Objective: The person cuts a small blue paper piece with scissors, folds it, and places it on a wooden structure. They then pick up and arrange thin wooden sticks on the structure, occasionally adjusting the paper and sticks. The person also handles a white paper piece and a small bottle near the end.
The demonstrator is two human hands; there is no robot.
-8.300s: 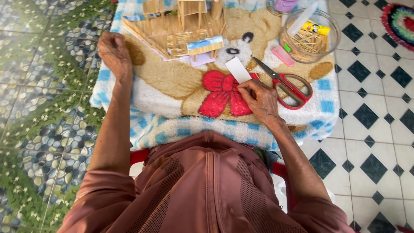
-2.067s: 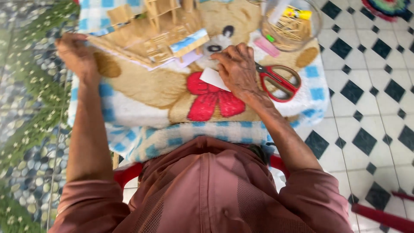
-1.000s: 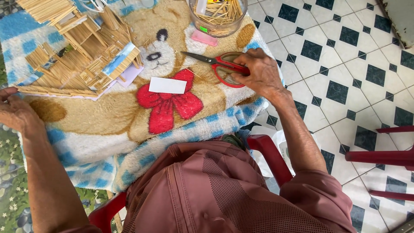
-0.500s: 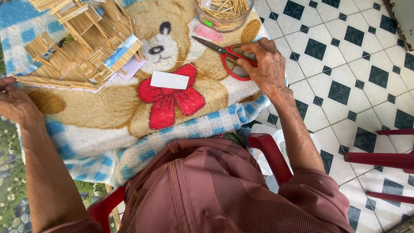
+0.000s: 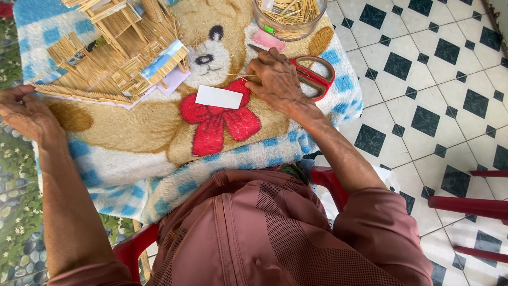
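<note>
Head view, looking down: a person in a reddish-brown shirt sits at a table draped with a fleece blanket [image 5: 159, 153] bearing a teddy-bear print with a red bow. Right of centre in the upper frame, the right hand [image 5: 272, 79] pinches a thin wooden stick [image 5: 238, 75] between thumb and fingers, the stick lying level and pointing left across the bear's face. Just right of that hand, partly under it, lie red-handled scissors [image 5: 315, 74]. A small white paper card [image 5: 218, 97] rests on the blanket just left of and below the hand, at the top of the red bow. At the left edge of the frame, the left hand [image 5: 26, 114] rests on the blanket's border, fingers curled loosely around nothing, beside the base of a model house built of sticks [image 5: 116, 53] that fills the upper left. A clear bowl of more sticks [image 5: 288, 16] stands at the top edge, with a pink eraser-like block [image 5: 267, 39] just below it. Black-and-white diamond floor tiles fill the right side; red furniture legs show at lower right.
</note>
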